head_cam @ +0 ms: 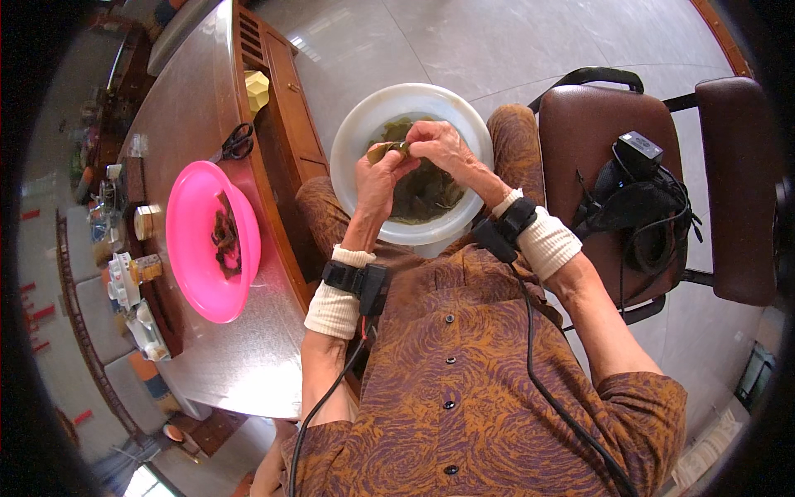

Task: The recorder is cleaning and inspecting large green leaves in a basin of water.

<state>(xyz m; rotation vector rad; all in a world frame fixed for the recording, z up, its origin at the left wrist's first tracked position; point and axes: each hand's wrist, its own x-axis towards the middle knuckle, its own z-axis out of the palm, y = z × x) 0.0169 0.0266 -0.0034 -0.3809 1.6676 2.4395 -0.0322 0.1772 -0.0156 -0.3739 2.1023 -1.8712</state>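
Above a white plastic basin [349, 133], my left hand [379, 183] pinches a folded olive-green, seaweed-like strip [380, 151] between thumb and fingers. My right hand [444, 146] meets it from the other side, fingertips closed on the same strip's end. The basin sits between my knees and contains water with a mass of similar dark green strips [428, 189] below my hands. Fingers hide part of the held strip.
On the wooden table [248, 348] at my left stand a pink plastic basin [192, 248] with dark brown pieces [227, 239] and black-handled scissors [238, 141]. A brown padded chair [596, 124] at my right bears a black adapter [638, 149] and cables. Black cables run from both wrist straps.
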